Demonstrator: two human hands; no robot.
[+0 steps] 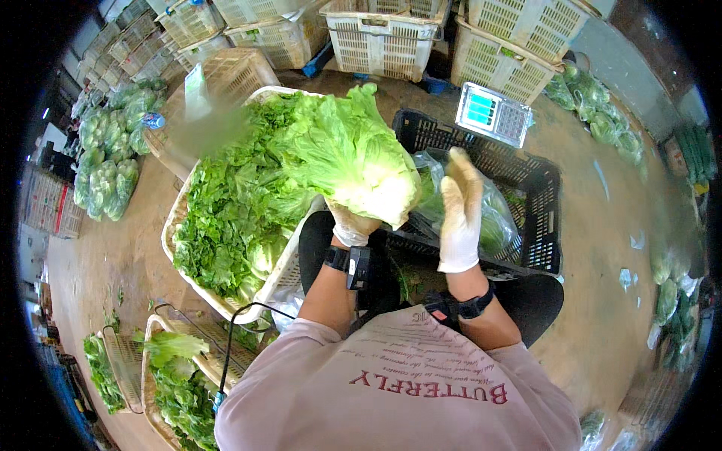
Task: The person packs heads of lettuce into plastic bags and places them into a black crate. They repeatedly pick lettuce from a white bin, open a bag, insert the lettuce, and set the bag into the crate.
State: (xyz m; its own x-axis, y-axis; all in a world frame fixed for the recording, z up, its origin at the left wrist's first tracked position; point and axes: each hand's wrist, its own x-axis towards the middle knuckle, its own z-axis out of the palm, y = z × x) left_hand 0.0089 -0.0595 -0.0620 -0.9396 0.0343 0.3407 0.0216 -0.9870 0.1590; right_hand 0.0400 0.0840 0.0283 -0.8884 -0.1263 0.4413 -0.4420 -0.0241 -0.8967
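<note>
A large head of green leaf lettuce (342,150) is held up in front of me, its pale stem end toward my right. My left hand (353,225), in a white glove, grips it from below; its fingers are partly hidden under the leaves. My gloved right hand (461,214) is raised just right of the stem end, fingers stretched, holding nothing. Left of the held head, a white crate (171,239) is heaped with lettuce. Behind my right hand, a black crate (555,218) holds lettuce in a clear plastic bag (502,214).
A scale (492,114) with a lit display stands at the black crate's far edge. Pale crates (383,41) are stacked beyond. Bagged greens (105,150) lie at far left, more bags (598,109) at far right. Another crate of lettuce (180,383) is at lower left.
</note>
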